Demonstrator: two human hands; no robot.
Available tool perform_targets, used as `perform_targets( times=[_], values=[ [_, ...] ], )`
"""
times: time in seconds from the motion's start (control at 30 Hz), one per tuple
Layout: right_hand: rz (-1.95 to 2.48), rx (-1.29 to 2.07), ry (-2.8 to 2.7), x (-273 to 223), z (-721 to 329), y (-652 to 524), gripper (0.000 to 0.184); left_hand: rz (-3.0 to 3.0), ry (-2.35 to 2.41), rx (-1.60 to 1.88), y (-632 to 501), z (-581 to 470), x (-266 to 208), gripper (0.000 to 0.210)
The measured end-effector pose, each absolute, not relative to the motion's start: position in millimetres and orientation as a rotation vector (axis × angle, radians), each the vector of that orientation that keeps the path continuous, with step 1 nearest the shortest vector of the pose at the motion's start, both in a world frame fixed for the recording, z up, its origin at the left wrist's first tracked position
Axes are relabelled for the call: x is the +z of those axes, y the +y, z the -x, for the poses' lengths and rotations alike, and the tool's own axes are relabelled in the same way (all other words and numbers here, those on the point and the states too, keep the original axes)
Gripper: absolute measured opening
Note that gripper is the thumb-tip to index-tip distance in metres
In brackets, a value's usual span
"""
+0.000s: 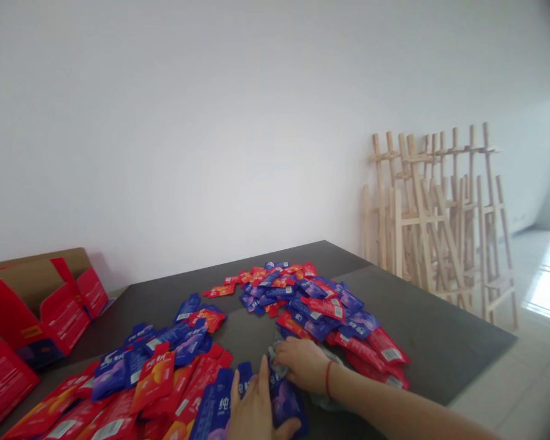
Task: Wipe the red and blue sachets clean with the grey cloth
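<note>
Grey cloth (280, 369) bunched in R hand (304, 365), fingers curled tight round it; more cloth showing under wrist. Blue sachet (282, 396) on surface (238, 336), just R of fingers of L hand (253, 415): long axis approx. fore-aft, far end next to cloth. L hand nearer: thumb over near end, fingers splayed, resting on other blue sachets (209, 410). Red sachets (201, 384) to L, w/ more beyond R hand.

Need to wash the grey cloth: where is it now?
In the head view, the grey cloth is low, just right of centre, under the right hand, beside blue packets.
</note>
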State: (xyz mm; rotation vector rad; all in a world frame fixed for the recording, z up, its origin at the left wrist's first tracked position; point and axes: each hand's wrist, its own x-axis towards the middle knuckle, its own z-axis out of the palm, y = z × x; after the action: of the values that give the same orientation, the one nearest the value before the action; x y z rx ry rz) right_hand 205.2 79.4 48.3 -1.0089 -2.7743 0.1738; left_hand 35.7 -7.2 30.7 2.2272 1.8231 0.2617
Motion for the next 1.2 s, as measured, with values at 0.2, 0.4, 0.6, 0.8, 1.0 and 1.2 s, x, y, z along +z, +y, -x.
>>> perform_targets(
  times=[0.2, 0.4, 0.6, 0.8, 1.0, 1.2],
  values=[
    [0.619, 0.290, -2.789, 42, -227, 60, 0.029, -2.262, 1.794, 0.313, -6, -37, 25, 0.107],
    [0.598, 0.389, -2.776, 38, -235, 45, 0.024, -2.255, 1.772, 0.315, -6, -41, 34, 0.105],
    [1.155, 0.297, -2.536, 36, -213, 76, 0.023, -2.276, 1.833, 0.055, -11, -55, 65, 0.100],
    [1.197, 0.323, -2.337, 23, -218, 84, 0.027, -2.387, 1.739, 0.083, 3, -77, 26, 0.086],
    [1.108, 0.455, -2.100, 11, -225, 83, 0.033, -2.477, 1.698, -0.016, 20, -76, 5, 0.072],
    [1.035, 0.418, -2.260, 14, -220, 79, 0.037, -2.412, 2.020, -0.399, 17, -14, 57, 0.071]
  ],
)
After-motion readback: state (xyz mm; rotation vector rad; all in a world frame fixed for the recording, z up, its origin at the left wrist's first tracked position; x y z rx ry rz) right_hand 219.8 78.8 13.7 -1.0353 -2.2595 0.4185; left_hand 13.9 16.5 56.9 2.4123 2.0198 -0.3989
